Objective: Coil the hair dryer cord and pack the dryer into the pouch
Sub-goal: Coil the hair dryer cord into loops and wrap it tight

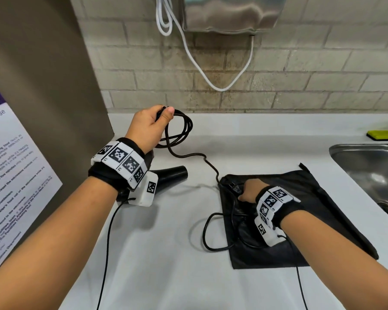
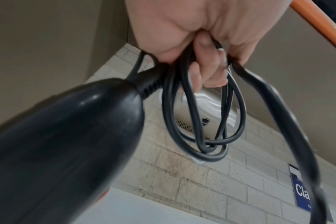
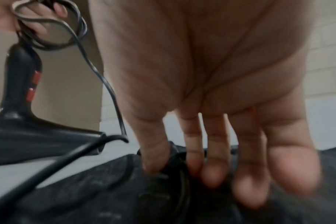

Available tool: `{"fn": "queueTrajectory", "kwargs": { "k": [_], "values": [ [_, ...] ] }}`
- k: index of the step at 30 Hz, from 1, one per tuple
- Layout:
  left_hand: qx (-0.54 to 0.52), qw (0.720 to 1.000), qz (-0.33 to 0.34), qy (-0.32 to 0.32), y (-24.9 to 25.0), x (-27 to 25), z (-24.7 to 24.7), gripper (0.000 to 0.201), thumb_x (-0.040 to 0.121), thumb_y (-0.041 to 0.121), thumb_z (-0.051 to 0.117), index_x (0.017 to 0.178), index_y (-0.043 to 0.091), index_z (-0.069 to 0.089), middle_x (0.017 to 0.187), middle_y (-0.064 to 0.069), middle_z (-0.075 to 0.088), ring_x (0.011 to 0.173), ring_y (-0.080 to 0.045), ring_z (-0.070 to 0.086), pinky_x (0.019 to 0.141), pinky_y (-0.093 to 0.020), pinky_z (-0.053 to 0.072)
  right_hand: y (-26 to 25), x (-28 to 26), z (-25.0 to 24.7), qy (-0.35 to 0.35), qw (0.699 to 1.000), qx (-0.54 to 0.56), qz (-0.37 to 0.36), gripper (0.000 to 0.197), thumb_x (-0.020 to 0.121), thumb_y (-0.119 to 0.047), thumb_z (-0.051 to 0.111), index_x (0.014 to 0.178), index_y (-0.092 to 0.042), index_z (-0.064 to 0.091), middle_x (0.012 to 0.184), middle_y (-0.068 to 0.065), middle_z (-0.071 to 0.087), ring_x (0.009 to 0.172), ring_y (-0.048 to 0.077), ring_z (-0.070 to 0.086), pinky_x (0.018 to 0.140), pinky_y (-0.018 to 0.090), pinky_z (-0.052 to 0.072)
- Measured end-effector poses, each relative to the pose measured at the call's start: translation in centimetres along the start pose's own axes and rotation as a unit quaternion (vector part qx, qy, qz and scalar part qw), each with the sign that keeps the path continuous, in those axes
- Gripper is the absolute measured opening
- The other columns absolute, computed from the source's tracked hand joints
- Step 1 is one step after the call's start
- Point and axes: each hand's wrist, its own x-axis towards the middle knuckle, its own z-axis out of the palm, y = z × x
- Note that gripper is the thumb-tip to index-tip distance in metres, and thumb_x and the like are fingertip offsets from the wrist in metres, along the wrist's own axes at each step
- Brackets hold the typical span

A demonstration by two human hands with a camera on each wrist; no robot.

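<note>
While coiling, grips several loops of cord (image 1: pixel 182 127) in the clenched left hand (image 1: pixel 147 128), raised above the counter (image 1: pixel 166 260). Pinches the cord's far end between thumb and fingertips of the right hand (image 1: pixel 249 193), low on the pouch (image 1: pixel 305 193). Too blurred in the right wrist view to tell plug from plain cord.

Dryer (image 1: pixel 171 173) just below the left wrist, seemingly resting on the counter, handle up toward the left hand, nozzle toward the right. Pouch flat under the right hand, mouth not clearly visible. Between the hands, slack cord in a wavy line. More slack in a loose loop beside the right wrist, partly over the pouch.

Likely troubles from here:
- Pulling the next loop in quickly might drag the pouch or tip the dryer, tethered as both are by the same cord.
- Loops uneven and crossing at the bottom, so apt to tangle, or to spring apart should the left grip ease.
- Thin black wires (image 1: pixel 108 231) trailing along both forearms, easily gathered into the coil by mistake.

Counter pale and smooth. Right of the right hand, a steel sink (image 1: pixel 365 153), with a yellow-green sponge (image 1: pixel 384 135) beyond it. Ahead of both hands, a pale, stained tiled wall (image 1: pixel 311 70) bearing a steel unit (image 1: pixel 231 16) and a drooping white cable (image 1: pixel 211 82). Left of the left hand, a brown panel (image 1: pixel 43 74) and a printed notice (image 1: pixel 14 175).
</note>
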Motion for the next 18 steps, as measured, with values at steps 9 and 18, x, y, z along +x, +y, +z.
{"fn": "queueTrajectory", "kwargs": {
  "k": [9, 18],
  "values": [
    [-0.028, 1.0, -0.003, -0.001, 0.3, -0.2, 0.0, 0.034, 0.098, 0.026, 0.041, 0.092, 0.001, 0.064, 0.06, 0.0, 0.047, 0.053, -0.002, 0.041, 0.055, -0.017, 0.033, -1.5, -0.2, -1.5, 0.087, 0.991, 0.1, -0.015, 0.025, 0.091, -0.013, 0.047, 0.11, 0.0, 0.056, 0.116, 0.018, 0.059, 0.107, 0.03, 0.056, 0.081, 0.029, 0.043],
    [-0.099, 0.994, -0.035, 0.005, -0.4, 0.2, 0.0, 0.031, 0.098, 0.029, 0.04, 0.088, 0.008, 0.061, 0.06, 0.004, 0.047, 0.047, 0.0, 0.045, 0.056, -0.022, 0.033, -6.1, -4.9, -8.0, 0.33, 0.827, 0.398, -0.221, 0.01, 0.083, -0.008, 0.064, 0.087, -0.014, 0.057, 0.068, -0.001, 0.053, 0.053, 0.006, 0.044, 0.047, 0.009, 0.035]
  ]
}}
